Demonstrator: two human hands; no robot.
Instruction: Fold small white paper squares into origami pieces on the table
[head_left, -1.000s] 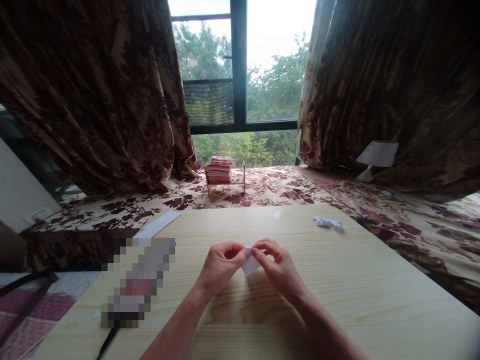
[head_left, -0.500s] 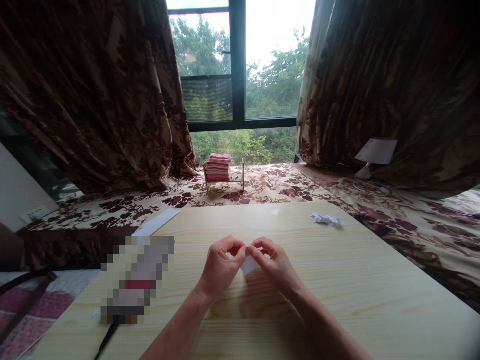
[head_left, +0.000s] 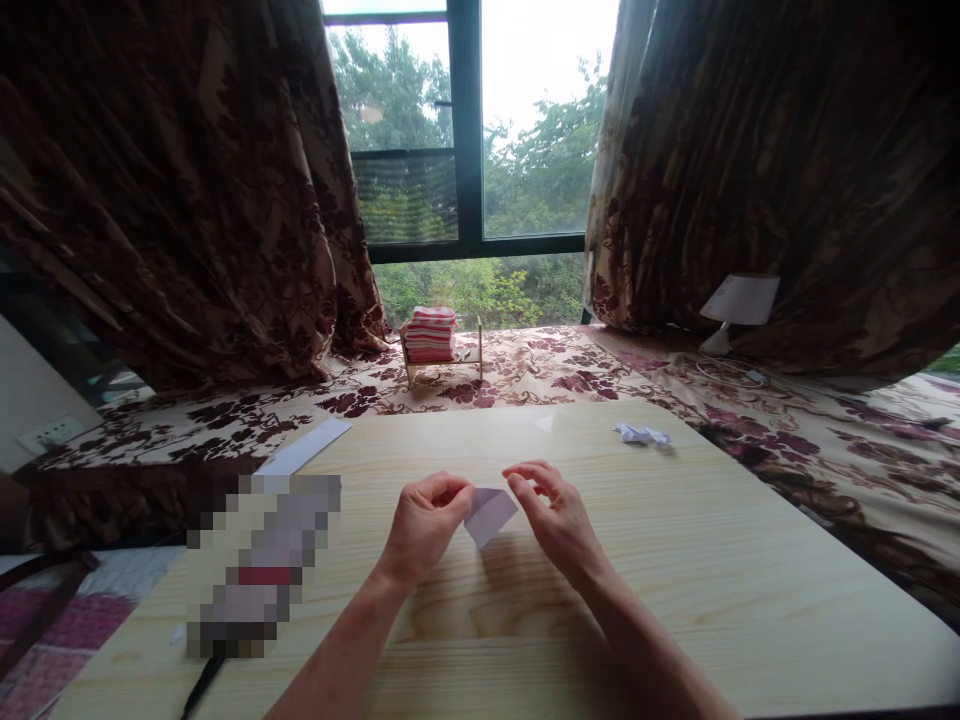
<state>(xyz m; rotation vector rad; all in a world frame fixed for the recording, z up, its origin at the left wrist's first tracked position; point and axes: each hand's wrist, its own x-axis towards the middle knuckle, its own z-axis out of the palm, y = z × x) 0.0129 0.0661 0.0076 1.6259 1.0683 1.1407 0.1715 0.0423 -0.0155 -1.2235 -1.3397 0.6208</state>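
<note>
Between my hands, over the middle of the wooden table (head_left: 720, 560), is a small piece of white paper (head_left: 490, 517) with a pointed lower corner. My left hand (head_left: 429, 520) pinches its left side between thumb and forefinger. On the other side, my right hand (head_left: 551, 510) is just off the paper's right corner, its thumb and fingers apart with nothing between them. Whether the paper is folded in layers I cannot tell.
A white paper strip (head_left: 306, 447) lies at the table's left edge, beside a blurred-out object (head_left: 262, 570) with a black cord. Folded paper pieces (head_left: 642, 435) sit far right. Beyond, a small rack (head_left: 442, 360) holds red-striped cloths (head_left: 430, 335); a lamp (head_left: 741, 300) stands right.
My right hand has let go of the paper and moved slightly right. More of the paper shows now, still in my left hand. The whole view has shifted a little.
</note>
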